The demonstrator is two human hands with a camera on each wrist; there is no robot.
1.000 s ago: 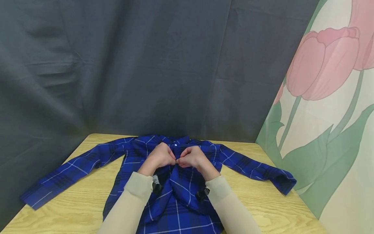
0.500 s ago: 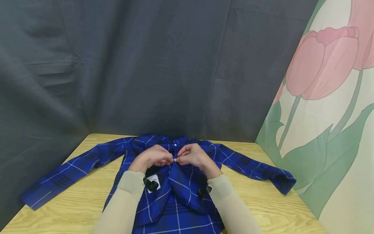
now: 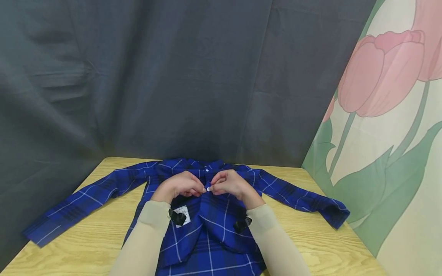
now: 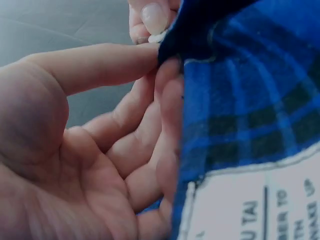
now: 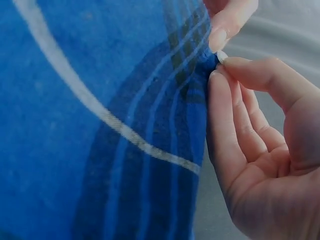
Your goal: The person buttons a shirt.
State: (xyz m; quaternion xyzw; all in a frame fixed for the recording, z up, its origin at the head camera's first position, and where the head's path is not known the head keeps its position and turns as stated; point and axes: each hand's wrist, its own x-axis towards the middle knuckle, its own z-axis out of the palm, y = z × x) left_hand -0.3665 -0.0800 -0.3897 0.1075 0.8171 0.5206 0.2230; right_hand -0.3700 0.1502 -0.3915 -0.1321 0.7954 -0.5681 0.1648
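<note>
A blue plaid shirt lies spread with its collar at the far side. My left hand pinches one front edge between thumb and fingers; the left wrist view shows the cloth caught at the fingertips. Facing it, my right hand pinches the other front edge right by a small white button. That button pokes out at the right thumb tip in the right wrist view. Both sets of fingertips nearly meet there. Higher up, another white button shows below the collar.
Shirt sleeves stretch out to both sides over the wooden table. Inside the shirt, below my left wrist, a white printed label shows. A dark curtain hangs behind, and a tulip-patterned panel borders the right.
My left hand has shifted a little left and its wrist has turned, uncovering the label. The white button between the fingertips has come into sight. The right hand stays almost in place.
</note>
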